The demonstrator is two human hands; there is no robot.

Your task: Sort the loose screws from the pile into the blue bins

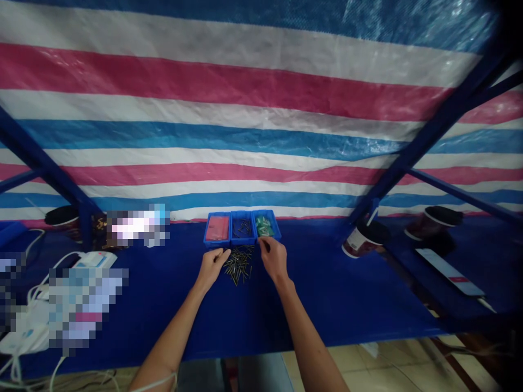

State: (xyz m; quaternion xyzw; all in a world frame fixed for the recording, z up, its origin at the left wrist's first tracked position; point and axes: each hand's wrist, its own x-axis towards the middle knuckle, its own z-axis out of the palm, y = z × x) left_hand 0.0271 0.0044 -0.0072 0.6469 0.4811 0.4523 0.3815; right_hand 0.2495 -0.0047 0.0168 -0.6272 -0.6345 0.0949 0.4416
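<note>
A loose pile of thin dark metal pieces, like screws or nails point(237, 265), lies on the blue table between my hands. My left hand point(212, 268) is at the pile's left edge, fingers curled and thumb against the forefinger. On the right, my right hand point(273, 258) is closed in a pinch just in front of the right bin. What either hand holds is too small to make out. Behind the pile, three blue bins stand side by side: the left bin point(205, 243) contains pink pieces, the middle bin point(242, 241) a few dark pieces, and the right bin point(278, 228) green-and-white items.
A dark-lidded cup point(354, 243) stands to the right, near a slanted blue post point(392, 169). Farther right lie a phone point(449, 272) with a cable and another cup point(429, 222). White power strips point(96, 260) and cables occupy the left. Striped sheeting point(245, 130) hangs behind.
</note>
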